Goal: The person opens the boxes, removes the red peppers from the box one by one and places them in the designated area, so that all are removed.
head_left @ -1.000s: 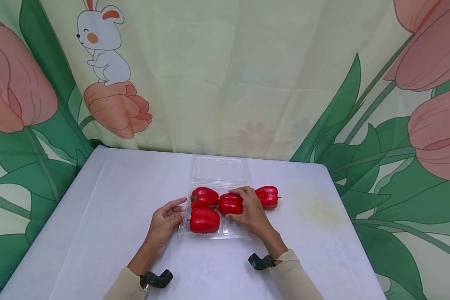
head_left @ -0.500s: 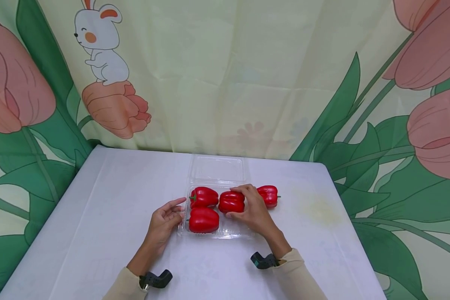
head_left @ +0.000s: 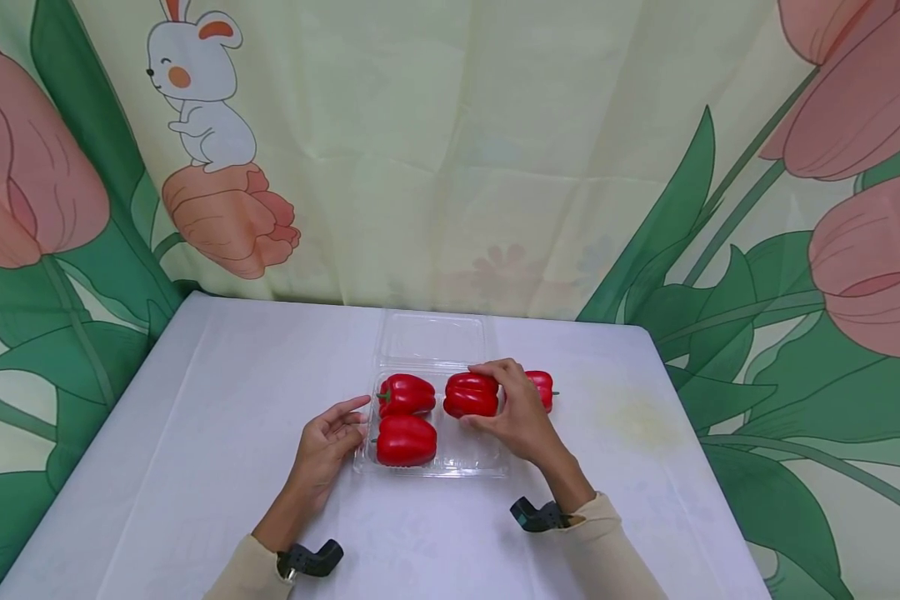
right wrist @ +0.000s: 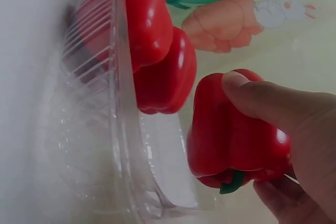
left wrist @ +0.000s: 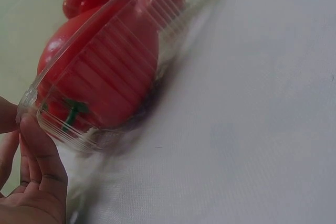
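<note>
Red peppers (head_left: pixel 406 440), green stems (right wrist: pixel 232 182); white tablecloth (head_left: pixel 195 483); pale-yellow backdrop (head_left: pixel 390 192), pink tulips (head_left: pixel 37 158) printed.

I'm looking at a white tabletop (head_left: pixel 195 467), a yellowish patch (head_left: pixel 637 417) showing toward its right side. A clear plastic container (head_left: pixel 468 458) is lying open there, its lid (head_left: pixel 435 340) stretching toward the far edge; beside it, a partly hidden red pepper (head_left: pixel 543 390) is resting.

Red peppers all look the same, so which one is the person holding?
The pepper gripped by the right hand. The back-left pepper and front-left pepper sit unheld in the clear box; the far-right pepper lies outside it, partly hidden.
</note>
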`<state>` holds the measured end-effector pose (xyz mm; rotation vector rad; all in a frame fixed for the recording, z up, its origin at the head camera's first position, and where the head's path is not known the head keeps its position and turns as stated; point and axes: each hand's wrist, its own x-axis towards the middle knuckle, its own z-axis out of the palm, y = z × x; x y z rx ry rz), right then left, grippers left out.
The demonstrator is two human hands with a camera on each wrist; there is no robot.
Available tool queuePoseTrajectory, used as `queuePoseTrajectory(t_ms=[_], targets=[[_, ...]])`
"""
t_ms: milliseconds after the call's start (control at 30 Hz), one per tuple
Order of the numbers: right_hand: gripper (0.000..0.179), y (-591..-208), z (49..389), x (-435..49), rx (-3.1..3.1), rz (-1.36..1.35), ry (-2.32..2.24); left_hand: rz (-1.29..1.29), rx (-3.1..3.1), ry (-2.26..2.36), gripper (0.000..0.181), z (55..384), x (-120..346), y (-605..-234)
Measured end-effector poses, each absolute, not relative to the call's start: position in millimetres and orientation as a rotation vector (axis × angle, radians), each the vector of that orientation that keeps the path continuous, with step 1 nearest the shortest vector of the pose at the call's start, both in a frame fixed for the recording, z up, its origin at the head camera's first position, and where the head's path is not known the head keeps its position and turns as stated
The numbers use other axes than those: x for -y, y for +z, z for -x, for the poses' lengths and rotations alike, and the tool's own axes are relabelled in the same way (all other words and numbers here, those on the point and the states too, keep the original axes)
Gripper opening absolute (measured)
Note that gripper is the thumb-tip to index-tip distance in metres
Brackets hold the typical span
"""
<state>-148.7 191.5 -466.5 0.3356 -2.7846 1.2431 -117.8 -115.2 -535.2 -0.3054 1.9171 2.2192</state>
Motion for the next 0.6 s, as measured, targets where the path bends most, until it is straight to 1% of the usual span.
queuePoseTrajectory(t_ms=[333,600], targets=[[0.082,-457,143,-200,2.758,-0.321,1.262,0.308,-1.911,2.223,0.053,118,115,-534],[0.083,-458,137,-208,2.729,-0.328,1.239,0.305,-1.905,2.215,0.054,118,116,-534]])
